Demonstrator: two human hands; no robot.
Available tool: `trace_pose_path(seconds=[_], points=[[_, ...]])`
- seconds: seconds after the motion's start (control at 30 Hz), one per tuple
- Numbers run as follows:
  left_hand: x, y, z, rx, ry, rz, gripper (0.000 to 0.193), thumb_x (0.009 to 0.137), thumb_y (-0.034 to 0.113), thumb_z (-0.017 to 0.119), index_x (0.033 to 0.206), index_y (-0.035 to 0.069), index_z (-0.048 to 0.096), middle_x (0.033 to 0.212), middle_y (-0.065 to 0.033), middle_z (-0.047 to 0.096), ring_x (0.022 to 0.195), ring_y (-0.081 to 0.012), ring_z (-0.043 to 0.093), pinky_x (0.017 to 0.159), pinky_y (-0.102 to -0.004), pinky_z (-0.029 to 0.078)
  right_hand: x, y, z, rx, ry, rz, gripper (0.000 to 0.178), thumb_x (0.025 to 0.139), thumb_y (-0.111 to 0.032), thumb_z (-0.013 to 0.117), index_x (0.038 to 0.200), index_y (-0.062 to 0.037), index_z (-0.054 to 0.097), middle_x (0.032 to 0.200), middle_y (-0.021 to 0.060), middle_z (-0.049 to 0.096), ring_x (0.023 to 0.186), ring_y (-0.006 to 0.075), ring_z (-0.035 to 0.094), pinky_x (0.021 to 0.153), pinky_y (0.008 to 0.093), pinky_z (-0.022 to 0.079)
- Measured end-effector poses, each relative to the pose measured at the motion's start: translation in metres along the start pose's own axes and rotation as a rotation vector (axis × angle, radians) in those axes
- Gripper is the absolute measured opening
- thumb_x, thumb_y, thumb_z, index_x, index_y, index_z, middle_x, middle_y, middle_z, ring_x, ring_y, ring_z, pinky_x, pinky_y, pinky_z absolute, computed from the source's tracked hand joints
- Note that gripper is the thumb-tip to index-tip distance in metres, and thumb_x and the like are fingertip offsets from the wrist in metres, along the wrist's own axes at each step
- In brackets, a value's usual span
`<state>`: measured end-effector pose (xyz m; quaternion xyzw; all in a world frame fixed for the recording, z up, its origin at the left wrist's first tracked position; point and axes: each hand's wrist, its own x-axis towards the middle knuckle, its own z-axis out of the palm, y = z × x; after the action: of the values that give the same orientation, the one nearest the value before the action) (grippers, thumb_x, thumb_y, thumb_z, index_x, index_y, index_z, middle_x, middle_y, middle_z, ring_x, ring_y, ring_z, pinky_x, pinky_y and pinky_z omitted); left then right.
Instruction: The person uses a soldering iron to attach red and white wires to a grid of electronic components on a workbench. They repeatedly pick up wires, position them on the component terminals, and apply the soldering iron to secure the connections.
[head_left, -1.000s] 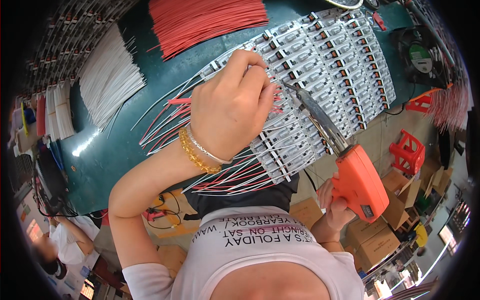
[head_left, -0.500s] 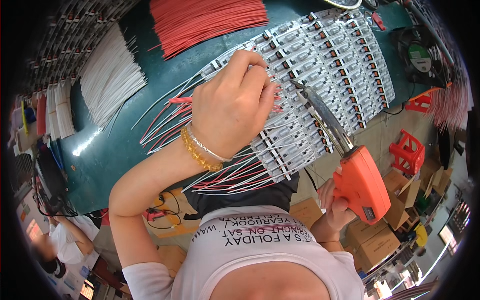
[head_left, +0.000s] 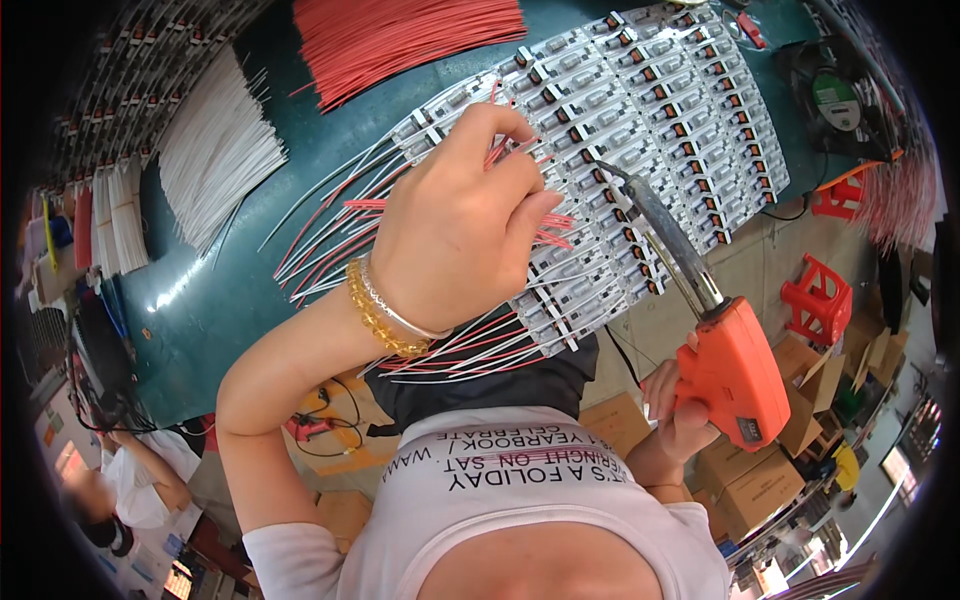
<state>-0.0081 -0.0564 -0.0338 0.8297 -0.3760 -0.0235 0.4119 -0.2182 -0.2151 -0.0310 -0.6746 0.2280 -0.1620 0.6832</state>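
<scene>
My left hand (head_left: 458, 228), wearing a yellow bead bracelet and a silver bangle, is closed on a bunch of short red wires (head_left: 365, 204). Their ends stick out on both sides of the fingers. It hovers over the left part of a broad array of small grey circuit modules (head_left: 640, 130) joined in rows. My right hand (head_left: 682, 412) grips an orange soldering gun (head_left: 742, 375) by its handle. The gun's dark bent tip points up and left over the modules, close to my left fingers; contact cannot be made out. Red and white wires (head_left: 335, 245) trail from the array's left edge.
Piles of red wires (head_left: 410, 40) and white wires (head_left: 220, 155) lie on the green table (head_left: 205, 345). A black fan (head_left: 838, 100) stands at the right. Below are a red stool (head_left: 818, 300) and cardboard boxes (head_left: 750, 485). Another person (head_left: 140, 480) sits at lower left.
The soldering gun has shifted slightly right and down, its tip a little farther from my left fingers. My left hand has turned slightly, showing more of the red wires.
</scene>
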Motion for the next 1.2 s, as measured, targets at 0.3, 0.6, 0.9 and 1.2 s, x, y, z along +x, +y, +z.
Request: trace_pose_path(seconds=[0.3,0.6,0.9,1.2], points=[[0.000,-0.004,0.006,0.022,0.077,0.003,0.009,0.076,-0.001,0.066,0.077,-0.001,0.057,0.101,-0.0123,0.059,0.067,-0.0217,0.061,0.055,-0.0288,0.049,0.002,-0.001,-0.001,0.007,-0.046,-0.002,0.079,0.081,-0.056,0.062,0.121,0.0101,0.044,0.047,-0.0044,0.040,0.034,0.0070,0.037,0.037,0.0213,0.034],[-0.002,-0.005,0.017,0.095,0.144,0.072,0.014,0.074,-0.001,0.068,0.075,-0.001,0.055,0.094,-0.0109,0.061,0.061,-0.0208,0.061,0.052,-0.0293,0.048,0.000,0.006,-0.003,-0.053,-0.027,-0.011,0.070,0.081,-0.054,0.062,0.111,0.0070,0.047,0.048,-0.0037,0.039,0.036,0.0075,0.038,0.039,0.0220,0.033],[-0.002,-0.006,0.018,0.116,0.156,0.079,0.014,0.073,-0.002,0.068,0.074,0.000,0.054,0.093,-0.0107,0.061,0.059,-0.0201,0.061,0.051,-0.0293,0.048,-0.008,0.013,-0.010,-0.111,0.015,-0.008,0.068,0.080,-0.053,0.065,0.106,0.0069,0.048,0.049,-0.0030,0.041,0.038,0.0077,0.039,0.041,0.0230,0.036],[-0.003,-0.006,0.018,0.129,0.160,0.084,0.014,0.073,-0.002,0.068,0.073,0.000,0.054,0.093,-0.0103,0.061,0.059,-0.0201,0.061,0.052,-0.0296,0.048,-0.007,0.016,-0.009,0.019,0.054,-0.024,0.078,0.081,-0.054,0.063,0.118,0.0113,0.044,0.049,-0.0034,0.041,0.038,0.0074,0.039,0.041,0.0229,0.037]])
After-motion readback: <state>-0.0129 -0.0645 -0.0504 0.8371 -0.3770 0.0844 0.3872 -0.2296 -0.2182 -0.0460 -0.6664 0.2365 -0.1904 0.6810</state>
